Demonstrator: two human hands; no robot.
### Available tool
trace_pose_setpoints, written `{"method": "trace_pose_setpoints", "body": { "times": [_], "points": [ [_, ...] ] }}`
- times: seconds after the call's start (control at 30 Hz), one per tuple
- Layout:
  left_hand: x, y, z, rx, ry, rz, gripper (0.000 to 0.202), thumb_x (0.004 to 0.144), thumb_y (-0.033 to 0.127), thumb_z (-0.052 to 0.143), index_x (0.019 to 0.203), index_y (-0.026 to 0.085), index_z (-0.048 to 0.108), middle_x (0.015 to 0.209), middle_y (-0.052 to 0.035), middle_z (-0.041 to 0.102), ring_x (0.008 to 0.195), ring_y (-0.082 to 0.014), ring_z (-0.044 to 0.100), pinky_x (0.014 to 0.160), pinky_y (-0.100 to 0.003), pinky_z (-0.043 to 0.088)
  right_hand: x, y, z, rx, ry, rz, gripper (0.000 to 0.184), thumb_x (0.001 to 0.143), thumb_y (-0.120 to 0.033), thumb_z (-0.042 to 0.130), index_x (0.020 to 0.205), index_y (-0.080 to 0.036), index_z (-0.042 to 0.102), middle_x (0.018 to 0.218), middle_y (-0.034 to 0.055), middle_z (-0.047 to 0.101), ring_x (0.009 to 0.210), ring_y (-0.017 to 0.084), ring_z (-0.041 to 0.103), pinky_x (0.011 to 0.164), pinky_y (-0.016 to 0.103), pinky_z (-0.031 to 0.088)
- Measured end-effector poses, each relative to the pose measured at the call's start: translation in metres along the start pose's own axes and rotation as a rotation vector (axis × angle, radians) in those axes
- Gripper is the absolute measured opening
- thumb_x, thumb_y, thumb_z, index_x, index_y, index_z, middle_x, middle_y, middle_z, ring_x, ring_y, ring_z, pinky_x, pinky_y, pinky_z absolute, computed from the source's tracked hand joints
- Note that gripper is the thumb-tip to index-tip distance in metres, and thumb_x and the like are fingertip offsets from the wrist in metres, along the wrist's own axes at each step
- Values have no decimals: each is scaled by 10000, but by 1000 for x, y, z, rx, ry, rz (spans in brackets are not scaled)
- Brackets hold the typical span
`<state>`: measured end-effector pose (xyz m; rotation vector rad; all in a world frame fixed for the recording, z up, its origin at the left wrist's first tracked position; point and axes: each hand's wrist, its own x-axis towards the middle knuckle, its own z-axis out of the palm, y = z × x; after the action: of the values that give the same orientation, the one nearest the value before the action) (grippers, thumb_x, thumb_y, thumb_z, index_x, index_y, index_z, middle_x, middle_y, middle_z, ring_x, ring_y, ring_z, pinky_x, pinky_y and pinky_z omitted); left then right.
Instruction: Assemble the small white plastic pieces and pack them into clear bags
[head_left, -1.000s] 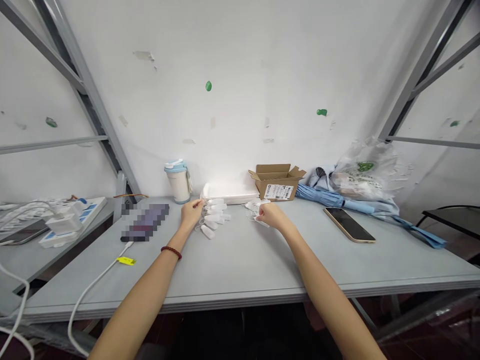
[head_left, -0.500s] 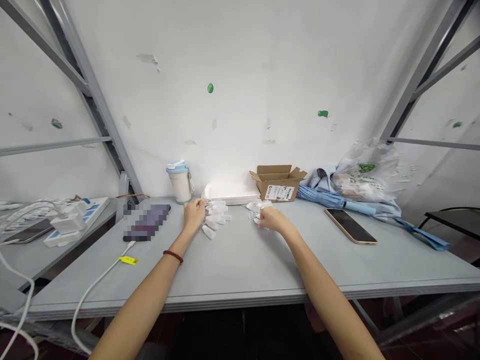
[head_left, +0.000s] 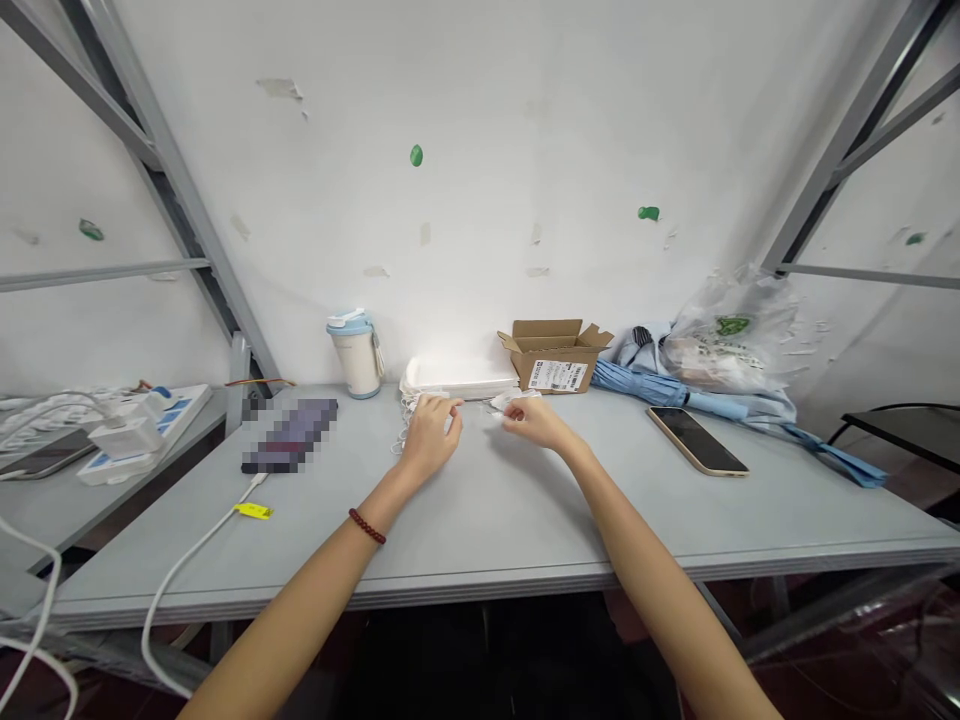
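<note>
My left hand (head_left: 432, 437) is over the left bunch of small white tags, palm down, thumb apart and fingers reaching to the right. Most of that bunch is hidden beneath it; looped white strings (head_left: 405, 412) show at its left side. A short gap away, my right hand (head_left: 543, 420) has thumb and fingertips pinched together at a few white tags (head_left: 511, 399), partly covered by the fingers. Just behind both hands lies a low, long white pack (head_left: 469, 375) against the wall.
An open cardboard box (head_left: 556, 358) and a blue-lidded cup (head_left: 355, 352) stand along the wall. A phone (head_left: 696, 440), a folded blue umbrella (head_left: 652, 385) and a plastic bag (head_left: 731, 335) lie to the right. A cabled, blurred-out device (head_left: 292, 436) and a power strip (head_left: 176, 435) are leftward.
My left hand has moved right over the white tags, and its fingers have opened out. The right hand stays at its tags, with fewer of them showing.
</note>
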<state>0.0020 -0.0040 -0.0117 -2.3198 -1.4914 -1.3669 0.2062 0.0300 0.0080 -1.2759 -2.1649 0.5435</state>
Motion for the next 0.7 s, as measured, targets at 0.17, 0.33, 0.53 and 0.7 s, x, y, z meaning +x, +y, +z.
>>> {"method": "trace_pose_setpoints", "body": {
  "times": [0.17,0.33,0.53,0.7],
  "points": [
    [-3,-1,2,3,-84,18,303,811,167,475,1081,187,611,863,-53,633,916,-232,491,864,-385,411,0,-7,-1,321,-30,-11,255,720,-394,554,700,-152,628,686,16,597,659,143,504,616,256,376],
    [-2,-2,1,2,-104,27,257,852,207,469,1060,184,617,869,-53,641,912,-232,484,851,-373,409,-1,-12,-2,493,-64,83,274,750,-389,492,703,-153,623,693,14,588,657,125,486,599,243,344],
    [-2,-3,3,-18,-105,44,188,872,221,458,867,197,644,836,-53,651,874,-219,499,814,-364,418,1,-7,-2,569,-45,78,286,758,-403,480,643,-158,571,641,7,563,635,117,467,604,242,343],
    [-3,-1,2,-47,-96,33,180,866,228,466,866,198,644,826,-54,654,871,-220,503,807,-364,419,2,-5,-1,579,-14,72,345,760,-468,521,614,-156,546,601,-10,523,618,111,464,617,249,341]
  ]
}}
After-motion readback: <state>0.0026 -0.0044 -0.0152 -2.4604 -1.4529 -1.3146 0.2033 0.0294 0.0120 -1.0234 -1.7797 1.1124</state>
